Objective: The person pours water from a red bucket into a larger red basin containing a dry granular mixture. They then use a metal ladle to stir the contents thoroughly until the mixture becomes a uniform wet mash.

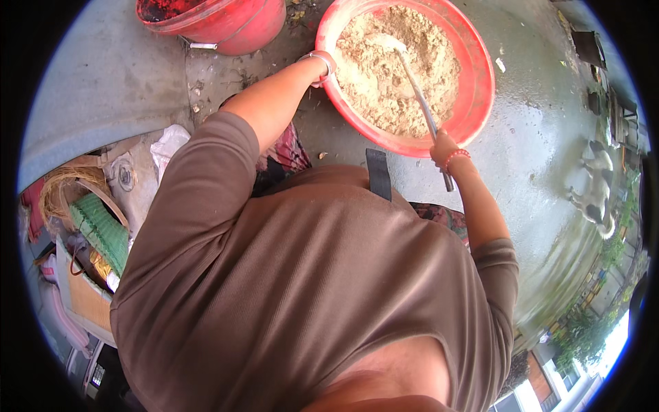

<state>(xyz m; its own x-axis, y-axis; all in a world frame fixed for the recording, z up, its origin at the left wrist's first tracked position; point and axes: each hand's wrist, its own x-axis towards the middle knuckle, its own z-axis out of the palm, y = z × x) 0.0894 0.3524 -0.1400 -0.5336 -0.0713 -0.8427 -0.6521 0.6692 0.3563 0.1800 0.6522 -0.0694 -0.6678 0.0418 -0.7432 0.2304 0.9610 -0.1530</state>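
A red plastic basin (pixel 476 77) stands on the ground before me, holding a pale, damp, crumbly mash (pixel 381 87). My left hand (pixel 324 61) is at the basin's near-left rim and appears to grip it; most of its fingers are hidden by the wrist and rim. A metal bangle circles that wrist. In my right hand (pixel 444 148) is the metal handle of a long-handled ladle (pixel 418 92), its butt end sticking out below my fist. The ladle's head lies in the mash, coated with it and partly buried.
Left of the basin stands a red bucket (pixel 247 26) with a wire handle. At far left are a green woven sack (pixel 103 226), coiled straw-coloured fibre (pixel 69 193) and a box (pixel 85 304). A black-and-white dog (pixel 597 180) is on the wet concrete (pixel 530 154) at right.
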